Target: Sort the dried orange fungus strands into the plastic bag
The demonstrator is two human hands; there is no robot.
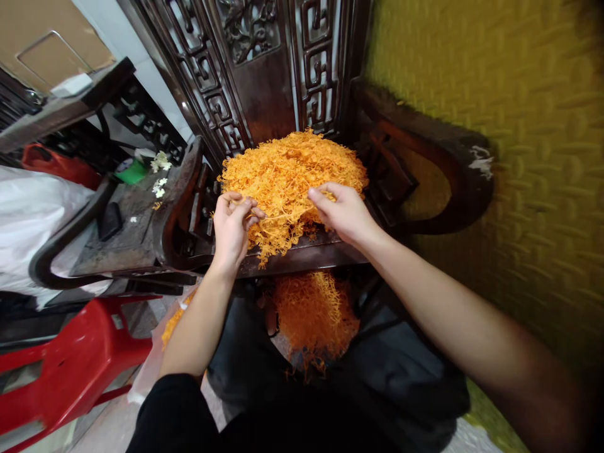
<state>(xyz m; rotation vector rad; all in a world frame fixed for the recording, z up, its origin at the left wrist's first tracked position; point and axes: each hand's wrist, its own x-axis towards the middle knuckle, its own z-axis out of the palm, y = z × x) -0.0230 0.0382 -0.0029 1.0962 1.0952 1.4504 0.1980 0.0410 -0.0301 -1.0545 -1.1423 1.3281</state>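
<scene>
A large heap of frilly orange sprigs (287, 163), perhaps plastic, lies on the seat of a dark carved wooden chair (267, 104). Over the heap's front left edge, my left hand (231, 226) has its fingers curled in a pinch on a thin orange strand (287, 218). This strand runs across the front of the heap towards my right hand (342, 211). There, thumb and forefinger are pressed together at the strand's other end, and the exact grip is partly hidden. Below the seat, between my legs, is a second pile of orange strands (314, 314).
Left of the chair stands a dark wooden side table (136, 236) with white flower bits, a green roll and a dark phone-like object. A red plastic stool (75, 358) and a white bag (33, 220) are further left. The chair's curved armrest (465, 163) borders the right side.
</scene>
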